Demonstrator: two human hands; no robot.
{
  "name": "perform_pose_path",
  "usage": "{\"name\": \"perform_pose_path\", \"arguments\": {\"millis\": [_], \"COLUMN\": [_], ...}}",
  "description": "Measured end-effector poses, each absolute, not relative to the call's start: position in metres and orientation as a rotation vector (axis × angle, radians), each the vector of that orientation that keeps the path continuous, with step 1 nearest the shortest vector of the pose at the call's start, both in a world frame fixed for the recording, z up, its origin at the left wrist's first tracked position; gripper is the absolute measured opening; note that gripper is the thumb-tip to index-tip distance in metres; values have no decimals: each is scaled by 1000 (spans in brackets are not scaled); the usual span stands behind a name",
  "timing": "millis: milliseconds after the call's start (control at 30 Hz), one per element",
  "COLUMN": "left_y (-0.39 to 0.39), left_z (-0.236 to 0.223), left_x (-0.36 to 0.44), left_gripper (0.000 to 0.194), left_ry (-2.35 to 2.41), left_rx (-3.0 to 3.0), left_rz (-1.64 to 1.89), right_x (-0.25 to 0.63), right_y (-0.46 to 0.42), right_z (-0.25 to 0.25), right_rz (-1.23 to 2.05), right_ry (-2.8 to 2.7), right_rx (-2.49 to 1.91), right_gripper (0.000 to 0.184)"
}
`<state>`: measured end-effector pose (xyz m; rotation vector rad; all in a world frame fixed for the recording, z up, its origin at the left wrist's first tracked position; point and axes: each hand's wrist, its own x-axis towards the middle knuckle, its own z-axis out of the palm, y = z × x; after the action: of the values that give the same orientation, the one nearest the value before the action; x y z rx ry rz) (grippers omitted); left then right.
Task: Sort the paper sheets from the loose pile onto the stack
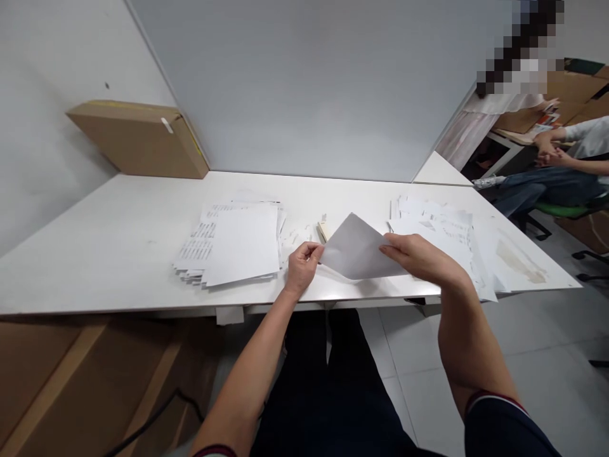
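A white sheet of paper is held between my two hands, tilted just above the front of the desk. My left hand pinches its left corner between thumb and fingers. On the opposite side my right hand grips the upper right edge. Behind the sheet's left part lies a small cream-coloured object, partly covered, whose kind I cannot tell. A stack of papers, some with printed text, lies left of my left hand. Another loose pile of papers spreads out beyond my right hand.
The white desk backs onto a grey panel. A cardboard box leans at the back left. Large cardboard boxes and a black cable are below left. At right are two other people, one seated on a green chair.
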<state>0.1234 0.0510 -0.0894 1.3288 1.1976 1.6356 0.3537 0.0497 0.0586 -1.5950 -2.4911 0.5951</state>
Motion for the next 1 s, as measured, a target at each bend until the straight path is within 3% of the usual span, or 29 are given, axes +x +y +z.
{"name": "perform_pose_path", "arguments": {"millis": [167,267,500,1000], "left_y": [53,57,62,59], "left_z": [-85,-87,-102,-96], "left_x": [122,121,121,127], "left_gripper": [17,15,21,48], "left_ry": [1260,1395,1636,1797], "left_rx": [1214,1132,1382,2015], "left_rz": [1743,1779,1580,1087], "right_x": [381,388,397,393], "right_y": [53,60,71,78], "right_z": [41,9,-53,-59], "right_rz": [1484,1711,1703,1735], "right_ry": [-1928,-1664,-1512,-1380], "right_rx": [-1436,-1426,-1661,-1609], "right_gripper": [35,41,33,33]}}
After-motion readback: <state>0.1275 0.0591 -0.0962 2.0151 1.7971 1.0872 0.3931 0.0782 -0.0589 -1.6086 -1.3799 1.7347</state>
